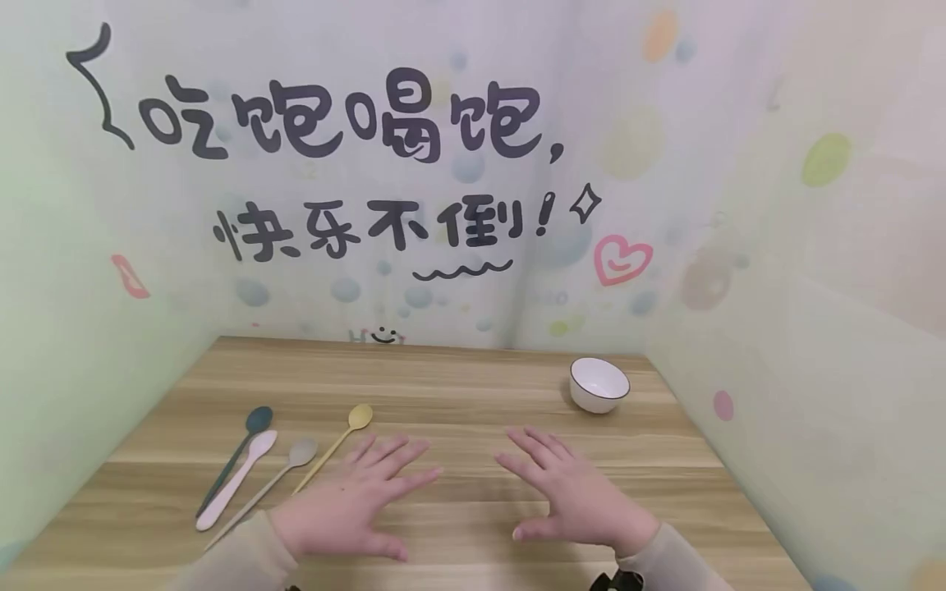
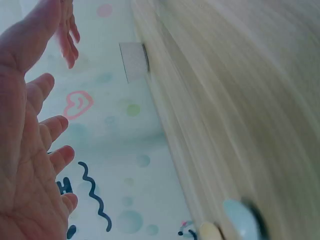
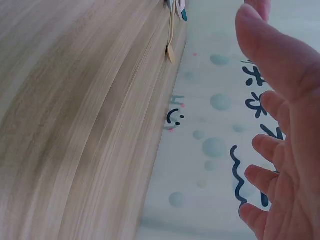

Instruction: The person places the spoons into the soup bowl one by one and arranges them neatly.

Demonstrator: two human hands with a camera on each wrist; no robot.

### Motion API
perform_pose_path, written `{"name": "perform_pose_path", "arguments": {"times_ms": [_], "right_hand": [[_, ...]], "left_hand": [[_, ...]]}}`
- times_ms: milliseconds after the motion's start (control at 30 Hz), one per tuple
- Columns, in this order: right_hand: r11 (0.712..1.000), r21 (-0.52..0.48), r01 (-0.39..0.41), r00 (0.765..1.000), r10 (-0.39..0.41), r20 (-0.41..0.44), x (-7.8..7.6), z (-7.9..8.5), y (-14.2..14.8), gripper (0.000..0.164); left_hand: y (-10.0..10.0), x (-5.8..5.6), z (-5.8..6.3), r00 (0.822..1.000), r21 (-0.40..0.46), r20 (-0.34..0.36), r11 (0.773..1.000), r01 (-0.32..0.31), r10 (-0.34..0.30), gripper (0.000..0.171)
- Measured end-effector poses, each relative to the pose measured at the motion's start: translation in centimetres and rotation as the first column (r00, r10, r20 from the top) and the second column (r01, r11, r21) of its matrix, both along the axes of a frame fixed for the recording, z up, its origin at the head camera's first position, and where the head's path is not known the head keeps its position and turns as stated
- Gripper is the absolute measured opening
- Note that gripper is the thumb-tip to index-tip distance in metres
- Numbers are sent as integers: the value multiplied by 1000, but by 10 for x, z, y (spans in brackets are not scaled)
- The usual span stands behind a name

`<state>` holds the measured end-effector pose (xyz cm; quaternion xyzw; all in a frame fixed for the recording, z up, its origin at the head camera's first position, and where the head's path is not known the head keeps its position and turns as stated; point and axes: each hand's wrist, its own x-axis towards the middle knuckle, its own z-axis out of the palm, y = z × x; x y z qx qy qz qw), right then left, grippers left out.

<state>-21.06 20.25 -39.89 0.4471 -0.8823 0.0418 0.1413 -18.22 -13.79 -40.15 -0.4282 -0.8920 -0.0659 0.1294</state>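
From my station, both hands come first, on the near side of the bowl (image 1: pixel 589 400) and raised off the table (image 1: pixel 443 386). The right hand (image 1: pixel 575 491) is short of the bowl, the left hand (image 1: pixel 343 502) well to the left of it. Fingers are spread wide on both, holding nothing; I read that as a pose clear of everything, since neither seems to touch anything.

Left of the bowl and nearer than it lie the grey spoon (image 1: pixel 301 452), the pink spoon (image 1: pixel 235 486) and the dark spoon (image 1: pixel 259 419), slanted side by side; whether the last two touch, I can't tell. The yellow spoon (image 1: pixel 360 417) lies nearest the bowl, its handle end hidden from me behind the left hand. All four heads point away, I suspect so the handles are easy to reach.

The bowl itself stands upright toward the far edge, probably to leave working room before it. Behind it rises the patterned wall (image 1: pixel 369 185).
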Motion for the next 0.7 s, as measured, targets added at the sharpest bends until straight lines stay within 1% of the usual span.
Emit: {"name": "perform_pose_path", "arguments": {"times_ms": [100, 133, 200, 300, 400, 533, 700], "right_hand": [[999, -30, 17, 1000, -17, 9, -4, -2, 4, 87], [999, -41, 22, 1000, -22, 15, -5, -3, 5, 85], [997, -66, 39, 999, -37, 35, -8, -4, 7, 83], [993, -94, 75, 995, -69, 65, -11, -6, 11, 78], [986, -120, 118, 990, -107, 95, -16, -8, 16, 74], [971, -166, 170, 981, -150, 126, -26, -15, 24, 68], [943, -244, 226, 970, -196, 144, -45, -26, 39, 62]], "left_hand": [[6, -1, -5, 998, 72, 58, 997, -8, 4, 81], [8, -2, -6, 997, 96, 78, 995, -20, 13, 79], [12, -4, -7, 991, 137, 127, 989, -57, 40, 77], [19, -7, -8, 973, 191, 214, 973, -131, 89, 75], [23, -10, -11, 954, 243, 273, 951, -193, 124, 72], [25, -11, -14, 938, 314, 318, 918, -243, 139, 66], [25, -11, -19, 908, 380, 383, 867, -322, 170, 59]]}}
